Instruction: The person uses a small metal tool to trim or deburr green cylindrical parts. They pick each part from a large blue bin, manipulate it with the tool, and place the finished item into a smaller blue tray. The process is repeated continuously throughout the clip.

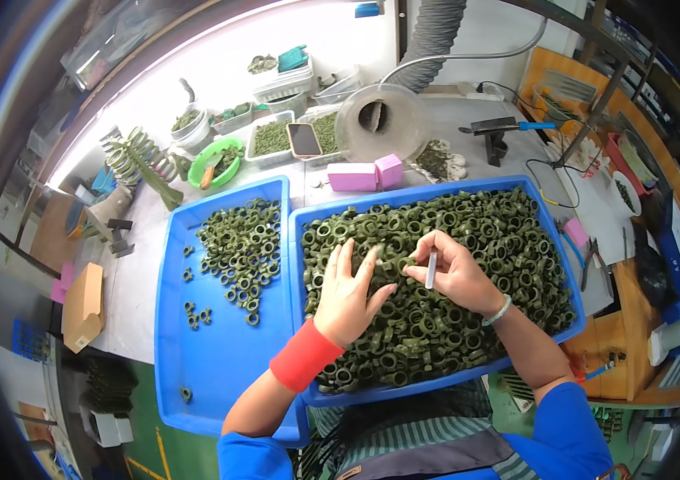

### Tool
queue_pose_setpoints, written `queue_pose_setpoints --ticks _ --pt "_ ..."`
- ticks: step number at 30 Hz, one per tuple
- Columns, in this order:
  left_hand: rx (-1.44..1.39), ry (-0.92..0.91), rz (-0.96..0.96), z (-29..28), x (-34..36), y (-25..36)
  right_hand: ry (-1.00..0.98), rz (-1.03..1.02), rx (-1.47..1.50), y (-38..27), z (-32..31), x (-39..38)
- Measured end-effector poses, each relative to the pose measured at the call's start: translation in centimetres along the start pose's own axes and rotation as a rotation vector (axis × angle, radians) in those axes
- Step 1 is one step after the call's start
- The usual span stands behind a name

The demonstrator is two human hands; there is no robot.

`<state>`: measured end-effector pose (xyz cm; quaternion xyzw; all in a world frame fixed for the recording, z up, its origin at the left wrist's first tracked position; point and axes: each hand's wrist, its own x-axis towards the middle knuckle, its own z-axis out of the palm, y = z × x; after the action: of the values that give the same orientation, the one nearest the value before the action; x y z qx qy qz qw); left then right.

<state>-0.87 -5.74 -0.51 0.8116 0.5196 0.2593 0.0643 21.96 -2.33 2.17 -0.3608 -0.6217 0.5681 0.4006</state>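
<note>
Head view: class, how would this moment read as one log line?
left hand: spread over green rings; right hand: holding pale stick; left blue tray: scattered rings

- Under the left hand (346,300) and right hand (462,276): rings (436,324) in a tray (566,276)
- Left of both: another tray (236,368), holding more rings (238,254)
- Beyond them: a phone (305,140) on tubs (270,158)
</note>
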Motion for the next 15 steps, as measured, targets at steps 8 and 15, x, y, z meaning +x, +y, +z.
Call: queue_pose_setpoints --ticks 8,15 --pt "-0.949 -0.034 -0.238 -2.8 1.0 3.2 -0.063 0.041 0.135 -0.9 0.1 -0.6" --pt "-1.602 -0.109 -0.557 -3.0 0.9 3.0 -0.016 -0.037 0.163 -0.8 1.3 -1.2"
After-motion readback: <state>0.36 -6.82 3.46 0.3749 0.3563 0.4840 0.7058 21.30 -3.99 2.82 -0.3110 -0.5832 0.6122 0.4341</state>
